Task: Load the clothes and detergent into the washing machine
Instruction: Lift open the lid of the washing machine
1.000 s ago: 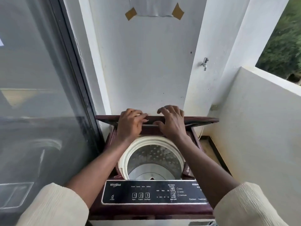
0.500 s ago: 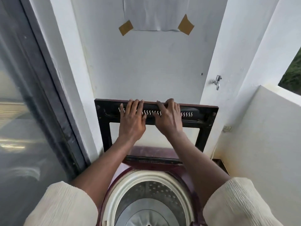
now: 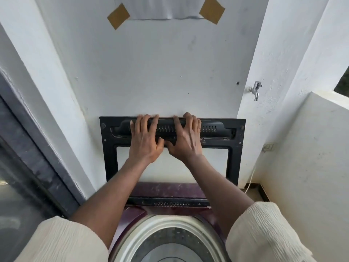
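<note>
The maroon top-loading washing machine [image 3: 170,190] stands below me with its black-framed lid [image 3: 110,148] raised upright against the white wall. My left hand [image 3: 144,140] and my right hand [image 3: 186,140] lie side by side on the lid's upper bar. Their fingers hook over the top edge and the thumbs press beneath the bar. The round drum opening with its pale rim [image 3: 170,225] is uncovered at the bottom of the view. No clothes or detergent are in view.
A dark-framed glass door [image 3: 22,186] runs along the left. On the right are a low white wall [image 3: 311,157], a metal tap [image 3: 255,90] on the pillar, and a small wall socket [image 3: 268,147]. A taped sheet of paper [image 3: 166,8] hangs above.
Both hands have swung the lid up from nearly flat to fully upright against the wall. My view has moved closer, so the control panel has dropped out of sight.
</note>
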